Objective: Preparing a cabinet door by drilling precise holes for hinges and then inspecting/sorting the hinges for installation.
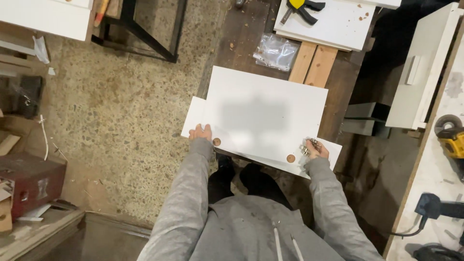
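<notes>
Grey sleeves (193, 193) fill the bottom of my view, reaching forward from the grey hooded top to a white panel (263, 116) that lies flat across a dark wooden workbench (241, 43). My left hand (200, 132) rests on the near left corner of that panel, fingers laid down flat and loosely spread, closed on nothing that I can see; just beside it sits a round brown bored hole (217, 141). My right hand (315, 149) is at the near right corner, fingers curled around a small metal hinge (309, 146), which it holds against the panel's edge, a little way right of a second round brown hole (290, 158). A second white board (194, 116) lies under the panel, showing only at the left and at the near right. Farther along the bench I see a clear plastic bag (276, 50) of small parts, two pale wood strips (313, 64) side by side, and beyond them another white board (338, 24) carrying a yellow and black clamp (300, 8). To my right stands a white drawer front (425, 67) tilted against dark surroundings, and further right a yellow power tool (452, 142) rests on a pale surface. Speckled stone floor (121, 106) spreads to the left, with a dark red box (31, 181) near its edge and a black metal frame (145, 34) standing at the top.
</notes>
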